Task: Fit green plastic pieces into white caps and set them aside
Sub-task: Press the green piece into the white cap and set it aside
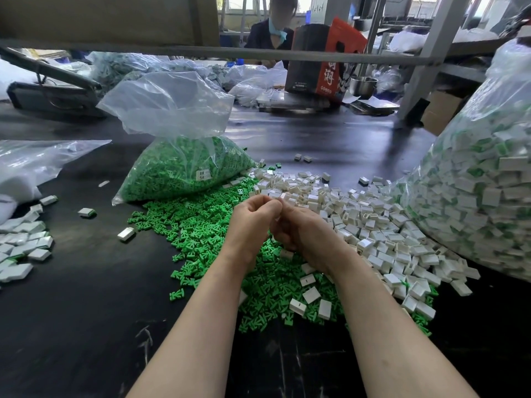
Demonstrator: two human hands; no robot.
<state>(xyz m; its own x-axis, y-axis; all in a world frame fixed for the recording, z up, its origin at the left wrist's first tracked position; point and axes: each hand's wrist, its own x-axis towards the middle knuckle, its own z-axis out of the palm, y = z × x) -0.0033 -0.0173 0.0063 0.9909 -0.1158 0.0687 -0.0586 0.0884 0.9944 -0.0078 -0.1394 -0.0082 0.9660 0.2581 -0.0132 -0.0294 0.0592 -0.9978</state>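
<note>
1. Head view: both hands meet above the dark table (86, 326); the left hand (253, 222) has its fingers curled, pressed against the right hand (304, 234), also curled. What they pinch is hidden, so it cannot be told.
2. Loose green pieces (207, 234) lie beneath the hands, spreading toward 9 o'clock.
3. White caps (373, 225) are heaped at 3 o'clock.
4. A clear bag of green pieces (184, 168) sits at 11 o'clock.
5. Fitted caps (20, 242) lie at far 9 o'clock.

Your loose green pieces (207, 234) sprawl at centre; the white caps (359, 222) heap at three o'clock beside them.
</note>
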